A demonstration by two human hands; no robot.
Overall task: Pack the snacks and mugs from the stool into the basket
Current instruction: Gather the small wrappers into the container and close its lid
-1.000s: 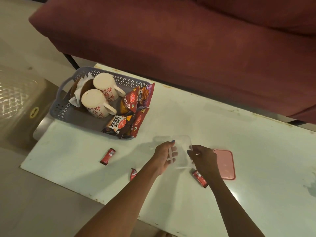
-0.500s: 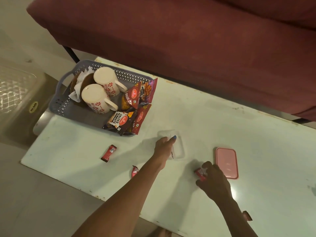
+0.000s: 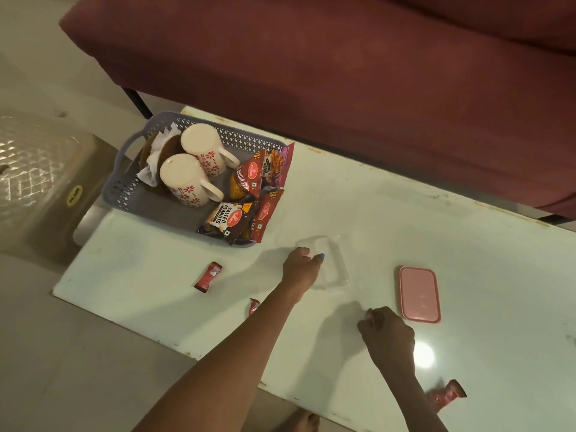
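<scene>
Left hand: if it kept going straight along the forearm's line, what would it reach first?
The left hand already rests on the clear plastic container, so that comes first. Beyond it the line runs over bare table toward the maroon sofa; depth there is hard to judge.

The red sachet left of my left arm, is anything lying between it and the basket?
Nothing visible does. The red sachet lies alone on the pale table, with bare tabletop up to the basket. The left hand rests on the clear container, off that line.

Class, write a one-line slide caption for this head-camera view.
Left hand steadies a clear container while the right hand closes beside a pink lid.
</scene>
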